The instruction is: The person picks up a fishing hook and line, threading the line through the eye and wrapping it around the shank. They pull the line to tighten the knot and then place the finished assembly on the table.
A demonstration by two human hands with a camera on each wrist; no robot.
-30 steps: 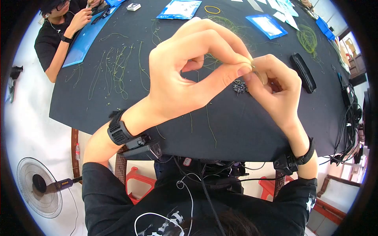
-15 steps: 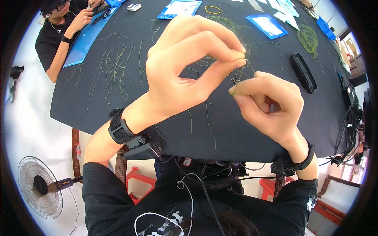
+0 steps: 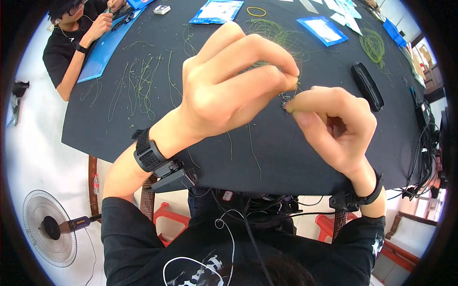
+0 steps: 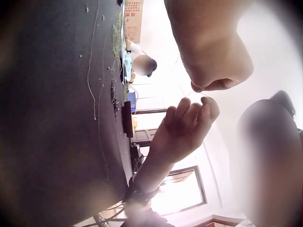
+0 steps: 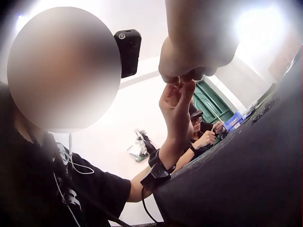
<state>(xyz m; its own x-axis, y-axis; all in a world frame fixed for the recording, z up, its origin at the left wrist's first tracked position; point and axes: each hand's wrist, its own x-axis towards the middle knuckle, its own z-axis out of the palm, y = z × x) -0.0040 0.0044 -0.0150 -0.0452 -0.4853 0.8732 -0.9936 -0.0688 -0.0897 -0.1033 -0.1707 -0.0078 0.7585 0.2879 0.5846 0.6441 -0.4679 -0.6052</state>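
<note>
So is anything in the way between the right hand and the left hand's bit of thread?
Nothing I can see: just a small gap separates the right hand from the left hand, which pinches the thread. The little metal pile is lower, on the table.

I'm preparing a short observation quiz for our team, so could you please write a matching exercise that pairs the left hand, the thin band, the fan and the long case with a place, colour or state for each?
Things:
1. left hand
2. thin band
3. fan
4. long case

Places, colours or states:
A. off the table, on the person's left
B. black, lying beyond the right hand
C. raised, fingers drawn together at their tips
D. yellow, lying as a loop

Right pairs: 1-C, 2-D, 3-A, 4-B
</note>
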